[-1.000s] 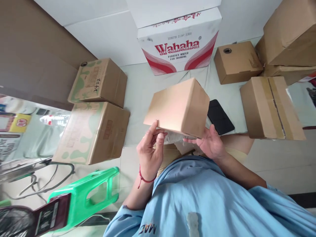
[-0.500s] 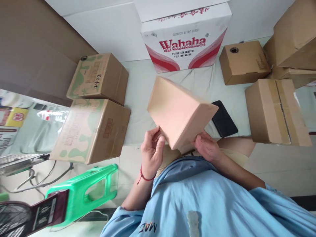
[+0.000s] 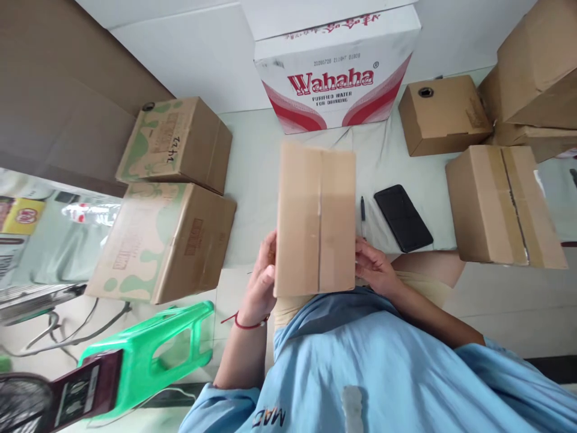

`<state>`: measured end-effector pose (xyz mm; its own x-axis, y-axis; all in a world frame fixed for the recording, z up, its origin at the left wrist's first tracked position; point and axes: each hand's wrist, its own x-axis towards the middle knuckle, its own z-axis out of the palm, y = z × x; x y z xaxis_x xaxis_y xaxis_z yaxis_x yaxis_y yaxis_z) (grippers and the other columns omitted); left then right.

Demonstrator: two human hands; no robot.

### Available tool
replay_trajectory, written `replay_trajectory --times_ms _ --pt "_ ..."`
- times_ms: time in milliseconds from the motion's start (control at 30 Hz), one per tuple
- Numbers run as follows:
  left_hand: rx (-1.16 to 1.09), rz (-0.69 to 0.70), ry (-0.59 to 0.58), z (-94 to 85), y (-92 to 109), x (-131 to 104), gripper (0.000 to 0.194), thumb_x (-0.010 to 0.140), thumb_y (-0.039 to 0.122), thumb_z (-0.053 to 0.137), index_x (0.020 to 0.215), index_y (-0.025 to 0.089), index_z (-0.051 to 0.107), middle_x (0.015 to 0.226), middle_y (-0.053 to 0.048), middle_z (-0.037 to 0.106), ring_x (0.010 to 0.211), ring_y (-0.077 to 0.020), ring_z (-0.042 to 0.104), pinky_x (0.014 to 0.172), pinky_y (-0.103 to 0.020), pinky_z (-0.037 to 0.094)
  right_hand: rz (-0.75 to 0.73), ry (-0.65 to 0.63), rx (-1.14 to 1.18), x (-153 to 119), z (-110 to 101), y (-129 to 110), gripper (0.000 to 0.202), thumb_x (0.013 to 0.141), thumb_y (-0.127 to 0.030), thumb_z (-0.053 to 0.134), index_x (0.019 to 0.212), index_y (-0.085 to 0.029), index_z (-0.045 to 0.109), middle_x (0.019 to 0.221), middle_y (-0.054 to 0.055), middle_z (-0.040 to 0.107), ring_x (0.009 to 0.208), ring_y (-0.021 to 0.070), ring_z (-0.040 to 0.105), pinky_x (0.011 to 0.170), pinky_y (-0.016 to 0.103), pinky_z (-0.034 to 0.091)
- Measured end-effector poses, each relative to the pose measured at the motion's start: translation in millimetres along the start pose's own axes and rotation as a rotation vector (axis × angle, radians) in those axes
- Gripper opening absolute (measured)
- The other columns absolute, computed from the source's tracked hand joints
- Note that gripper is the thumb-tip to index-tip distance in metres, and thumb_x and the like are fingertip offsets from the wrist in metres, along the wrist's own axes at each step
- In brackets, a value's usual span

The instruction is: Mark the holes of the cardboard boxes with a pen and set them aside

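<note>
Bridging left grip [image 3: 258, 286], right grip [image 3: 377, 270]: carton [image 3: 316, 222]

The carton [image 3: 315, 222] hides some left-hand fingers [image 3: 267, 246], and the right edge crops stacked boxes [image 3: 543, 66]

We hold a plain brown cardboard box [image 3: 315, 222] before us, its straight seam running lengthwise along the face toward us.

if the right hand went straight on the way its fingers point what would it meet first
The bare right hand would first meet the right side of the plain brown cardboard box at the centre; it seems to touch it, though depth is unclear.
</note>
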<state>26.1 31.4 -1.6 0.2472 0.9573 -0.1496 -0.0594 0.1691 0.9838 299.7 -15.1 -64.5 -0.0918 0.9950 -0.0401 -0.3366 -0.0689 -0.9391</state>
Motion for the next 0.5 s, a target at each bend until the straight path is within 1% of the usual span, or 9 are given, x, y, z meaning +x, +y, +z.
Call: replay_trajectory --times_ms 67,133,200,300,367,400,433,467,500 --pt "0.055 0.033 -0.091 -2.0 3 -1 0.095 0.086 0.071 0.085 0.167 0.035 0.052 0.177 -0.009 0.048 0.169 -0.0404 0.038 0.138 -0.055 0.039 0.096 0.079 0.184 -2 6 3 0.038 0.092 -0.060 0.084 0.115 -0.029 0.081 0.139 0.007 0.079 0.135 0.0278 0.073 0.117 0.045 0.059" --pt "0.158 0.080 -0.142 -4.8 -1 -4 0.101 0.086 0.063 0.090 0.172 0.037 0.043 0.183 -0.010 0.039 0.173 -0.0401 0.030 0.140 -0.056 0.033 0.163 0.175 0.321 -3 10 2 0.045 0.094 -0.067 0.077 0.121 -0.031 0.077 0.127 0.004 0.083 0.126 0.0272 0.077 0.110 0.044 0.063" --pt "0.301 0.171 -0.168 -7.5 -6 -7 0.102 0.088 0.057 0.092 0.174 0.037 0.041 0.184 -0.012 0.035 0.176 -0.0401 0.021 0.142 -0.059 0.026 0.205 0.243 0.374 -4 12 -1 0.054 0.094 -0.075 0.073 0.125 -0.031 0.075 0.121 0.004 0.085 0.123 0.0279 0.079 0.107 0.045 0.065" --pt "0.481 0.367 -0.237 -9.1 -9 -8 0.093 0.092 0.046 0.091 0.172 0.039 0.044 0.187 -0.013 0.028 0.178 -0.0390 0.008 0.143 -0.063 0.021 0.260 0.237 0.355 -6 7 -5 0.061 0.084 -0.080 0.080 0.117 -0.029 0.077 0.111 0.006 0.087 0.113 0.0305 0.082 0.101 0.047 0.068" --pt "0.547 0.482 -0.258 -8.9 -5 -6 0.083 0.098 0.036 0.085 0.171 0.042 0.045 0.189 -0.011 0.022 0.178 -0.0375 0.006 0.142 -0.066 0.022 0.249 0.185 0.319 -7 1 -8 0.062 0.077 -0.077 0.088 0.113 -0.028 0.077 0.111 0.007 0.087 0.113 0.0321 0.083 0.102 0.049 0.068" --pt "0.585 0.527 -0.238 -8.6 -2 -5 0.078 0.100 0.033 0.082 0.169 0.043 0.047 0.190 -0.010 0.022 0.178 -0.0374 0.007 0.141 -0.069 0.021 0.218 0.159 0.291 -7 -2 -10 0.063 0.075 -0.075 0.091 0.115 -0.029 0.077 0.115 0.007 0.086 0.116 0.0325 0.082 0.105 0.050 0.067" --pt "0.624 0.556 -0.200 -8.4 1 -5 0.075 0.101 0.034 0.081 0.168 0.043 0.048 0.189 -0.011 0.024 0.178 -0.0382 0.009 0.140 -0.072 0.020 0.180 0.136 0.257 -6 -5 -12 0.064 0.074 -0.072 0.094 0.118 -0.029 0.077 0.119 0.008 0.086 0.121 0.0328 0.081 0.109 0.051 0.065" --pt "0.653 0.561 -0.161 -8.1 4 -5 0.075 0.100 0.040 0.083 0.167 0.040 0.050 0.187 -0.012 0.029 0.177 -0.0402 0.014 0.139 -0.074 0.020 0.145 0.115 0.214 -6 -6 -15 0.065 0.074 -0.069 0.095 0.122 -0.030 0.077 0.124 0.008 0.085 0.126 0.0331 0.079 0.113 0.052 0.063" --pt "0.661 0.541 -0.124 -7.6 6 -6 0.079 0.095 0.052 0.086 0.165 0.036 0.054 0.183 -0.016 0.037 0.175 -0.0429 0.021 0.138 -0.074 0.024 0.120 0.104 0.158 -6 -7 -17 0.066 0.074 -0.068 0.096 0.126 -0.031 0.077 0.128 0.009 0.084 0.131 0.0331 0.077 0.117 0.052 0.061"
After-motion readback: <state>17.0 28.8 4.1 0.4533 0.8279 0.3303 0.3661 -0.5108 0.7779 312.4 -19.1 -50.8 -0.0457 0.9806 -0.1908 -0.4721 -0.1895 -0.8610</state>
